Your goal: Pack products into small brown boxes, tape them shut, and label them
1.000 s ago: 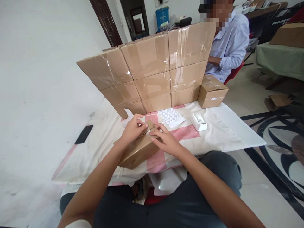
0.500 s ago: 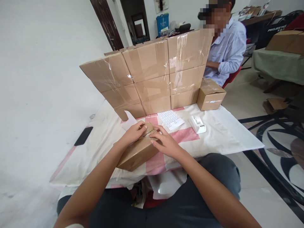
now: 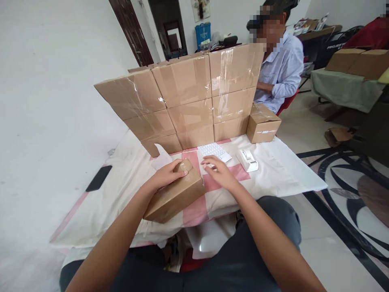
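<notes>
- Left hand point(image 3: 168, 175) is clamped over the far end of a cardboard box point(image 3: 179, 194), its thumb on the top and its fingers over the side; some fingertips are hidden.
- That box lies on the pink and white cloth point(image 3: 273, 174), near the table's front edge and in front of the person wearing the camera.
- Right hand point(image 3: 220, 172) is off the box, just beside it, with its fingers apart and loosely bent. Nothing clear shows in it; whether a scrap of tape clings to a finger, I cannot tell.
- The step in hand looks like steadying the box with one hand while the other is free. As I judge it, any next touch calls for the left hand to hold firm and the right to come in lightly, so the box does not slide or tip off the edge.
- Just beyond the right hand lies a printed sheet point(image 3: 209, 151), with a white tape dispenser point(image 3: 247, 161) to its right.
- Beyond the left hand, a curled white paper point(image 3: 161, 157) stands partly up; a black phone point(image 3: 99, 178) lies at the table's left side.
- Farther back, stacked boxes point(image 3: 191, 117) form a wall, with a separate box point(image 3: 263, 129) at its right end.
- Behind them sits another person point(image 3: 285, 61) in a light blue shirt.
</notes>
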Demonstrator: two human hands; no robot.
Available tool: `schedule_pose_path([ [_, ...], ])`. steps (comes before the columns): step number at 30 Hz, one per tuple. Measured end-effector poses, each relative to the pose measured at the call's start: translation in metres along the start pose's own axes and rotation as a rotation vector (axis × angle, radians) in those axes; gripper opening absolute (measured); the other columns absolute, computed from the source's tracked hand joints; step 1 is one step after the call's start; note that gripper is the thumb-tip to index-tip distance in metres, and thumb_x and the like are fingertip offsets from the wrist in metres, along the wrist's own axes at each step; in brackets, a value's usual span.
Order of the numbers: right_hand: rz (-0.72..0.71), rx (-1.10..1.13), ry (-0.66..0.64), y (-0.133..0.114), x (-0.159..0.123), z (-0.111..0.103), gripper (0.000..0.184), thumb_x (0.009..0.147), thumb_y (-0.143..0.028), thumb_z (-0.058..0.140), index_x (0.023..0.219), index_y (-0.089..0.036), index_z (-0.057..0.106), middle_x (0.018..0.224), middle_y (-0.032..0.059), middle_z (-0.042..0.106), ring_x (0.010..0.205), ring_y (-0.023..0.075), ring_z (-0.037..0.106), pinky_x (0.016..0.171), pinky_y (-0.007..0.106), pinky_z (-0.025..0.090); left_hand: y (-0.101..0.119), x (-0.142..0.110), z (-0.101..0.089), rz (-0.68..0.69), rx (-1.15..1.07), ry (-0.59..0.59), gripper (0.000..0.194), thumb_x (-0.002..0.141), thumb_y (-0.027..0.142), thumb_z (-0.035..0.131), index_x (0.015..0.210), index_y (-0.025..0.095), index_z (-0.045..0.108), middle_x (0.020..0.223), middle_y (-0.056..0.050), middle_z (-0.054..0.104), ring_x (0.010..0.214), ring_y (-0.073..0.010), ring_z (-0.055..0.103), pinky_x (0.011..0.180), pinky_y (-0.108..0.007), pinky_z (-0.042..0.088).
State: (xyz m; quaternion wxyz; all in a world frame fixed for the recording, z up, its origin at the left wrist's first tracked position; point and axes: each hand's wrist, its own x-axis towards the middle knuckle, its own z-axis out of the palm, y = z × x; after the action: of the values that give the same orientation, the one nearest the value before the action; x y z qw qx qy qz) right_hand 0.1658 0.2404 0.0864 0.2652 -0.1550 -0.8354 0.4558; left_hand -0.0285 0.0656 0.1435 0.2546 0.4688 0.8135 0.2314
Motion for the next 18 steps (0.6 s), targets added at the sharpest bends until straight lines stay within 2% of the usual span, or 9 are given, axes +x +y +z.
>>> schedule_pose_path([
  [2, 0.262, -0.214, 0.088, 0.018, 0.01, -0.02, 0.029, 0.097, -0.029, 0.054, 0.122, -0.024, 0.066, 0.132, 0.0088, 0.061, 0.119, 0.0217, 0.062, 0.097, 0.035, 0.05, 0.0, 0.001, 0.001, -0.005, 0.003, 0.009, 0.066, 0.085, 0.071, 0.053, 0.139, 0.032, 0.054, 0.14, -0.004, 0.063, 0.124, -0.0315, 0.061, 0.108, -0.044, 0.045],
  [3, 0.374, -0.297, 0.122, 0.027, 0.014, -0.03, 0.036, 0.096, -0.03, 0.054, 0.13, -0.022, 0.062, 0.134, 0.0123, 0.06, 0.119, 0.0247, 0.062, 0.099, 0.038, 0.049, 0.0, 0.001, 0.001, -0.003, 0.006, 0.01, 0.065, 0.086, 0.071, 0.052, 0.138, 0.032, 0.054, 0.139, -0.004, 0.064, 0.122, -0.0309, 0.062, 0.107, -0.044, 0.045],
  [6, 0.581, -0.418, 0.157, 0.047, 0.023, -0.049, 0.052, 0.092, -0.031, 0.056, 0.141, -0.012, 0.054, 0.134, 0.0239, 0.057, 0.12, 0.0364, 0.06, 0.099, 0.05, 0.047, 0.002, 0.0, 0.001, -0.001, 0.033, 0.008, 0.067, 0.084, 0.072, 0.054, 0.138, 0.032, 0.054, 0.137, -0.004, 0.065, 0.12, -0.031, 0.063, 0.105, -0.043, 0.046],
  [8, 0.643, -0.465, 0.155, 0.053, 0.026, -0.052, 0.056, 0.09, -0.032, 0.059, 0.143, -0.013, 0.051, 0.134, 0.0244, 0.056, 0.123, 0.0392, 0.059, 0.098, 0.051, 0.047, 0.004, -0.003, 0.0, -0.004, 0.063, 0.0, 0.074, 0.078, 0.075, 0.06, 0.139, 0.033, 0.052, 0.139, -0.004, 0.064, 0.12, -0.0329, 0.063, 0.103, -0.044, 0.047],
  [10, 0.665, -0.496, 0.146, 0.053, 0.029, -0.048, 0.055, 0.089, -0.031, 0.06, 0.141, -0.015, 0.052, 0.133, 0.0221, 0.057, 0.124, 0.0378, 0.058, 0.099, 0.048, 0.047, 0.005, -0.005, -0.002, -0.004, 0.092, -0.011, 0.083, 0.071, 0.077, 0.066, 0.14, 0.034, 0.05, 0.14, -0.005, 0.063, 0.121, -0.0347, 0.063, 0.101, -0.045, 0.048],
  [14, 0.691, -0.51, 0.132, 0.05, 0.033, -0.03, 0.05, 0.088, -0.036, 0.064, 0.131, -0.012, 0.056, 0.128, 0.0236, 0.057, 0.11, 0.0349, 0.067, 0.093, 0.044, 0.051, 0.009, -0.006, -0.006, 0.004, 0.119, -0.035, 0.094, 0.065, 0.078, 0.07, 0.144, 0.033, 0.048, 0.143, -0.006, 0.061, 0.121, -0.0361, 0.062, 0.097, -0.045, 0.051],
  [16, 0.71, -0.51, 0.161, 0.052, 0.036, -0.021, 0.057, 0.086, -0.04, 0.067, 0.133, -0.01, 0.053, 0.133, 0.0268, 0.053, 0.108, 0.0364, 0.068, 0.091, 0.047, 0.051, 0.014, -0.01, -0.007, 0.034, 0.154, -0.037, 0.097, 0.068, 0.078, 0.067, 0.149, 0.031, 0.044, 0.15, -0.009, 0.055, 0.128, -0.0372, 0.058, 0.101, -0.046, 0.049],
  [18, 0.723, -0.496, 0.208, 0.055, 0.038, -0.014, 0.061, 0.086, -0.039, 0.069, 0.136, -0.009, 0.049, 0.136, 0.0285, 0.051, 0.114, 0.0391, 0.065, 0.093, 0.049, 0.051, 0.022, -0.021, -0.007, 0.102, 0.25, -0.009, 0.104, 0.07, 0.078, 0.065, 0.157, 0.031, 0.033, 0.162, -0.011, 0.041, 0.142, -0.0397, 0.045, 0.111, -0.052, 0.042],
])
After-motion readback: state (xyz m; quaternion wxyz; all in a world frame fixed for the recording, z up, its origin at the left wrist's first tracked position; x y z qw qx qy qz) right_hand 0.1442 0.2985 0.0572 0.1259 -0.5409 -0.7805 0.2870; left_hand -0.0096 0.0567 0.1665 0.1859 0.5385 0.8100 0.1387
